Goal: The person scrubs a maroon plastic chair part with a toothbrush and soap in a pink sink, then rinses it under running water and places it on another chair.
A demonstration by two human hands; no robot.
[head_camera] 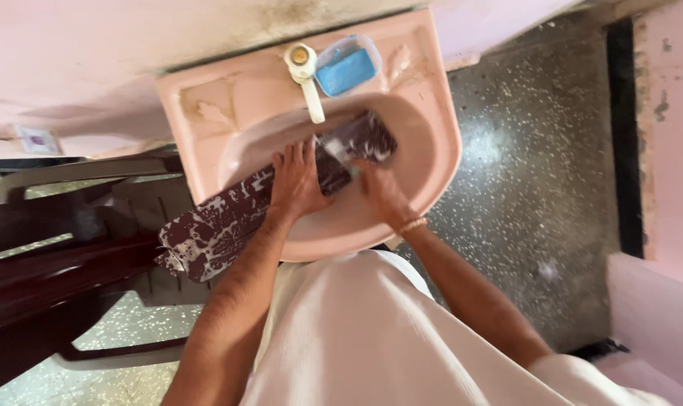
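White garment [356, 331] below, both hands [296, 184] press patterned mat [229, 218] in pink sink [432, 143].

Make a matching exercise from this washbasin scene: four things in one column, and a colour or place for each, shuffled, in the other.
Things:
1. soap
2. tap
3. patterned mat
4. bangle

Descriptions:
A. on the right wrist
B. blue, in a clear dish on the basin ledge
C. cream, at the back of the basin, spout over the bowl
D. maroon and white, lying across the basin under the left hand

Pairs: 1-B, 2-C, 3-D, 4-A

Pink washbasin [439, 162] carries patterned maroon mat [229, 218], blue soap dish [347, 68].
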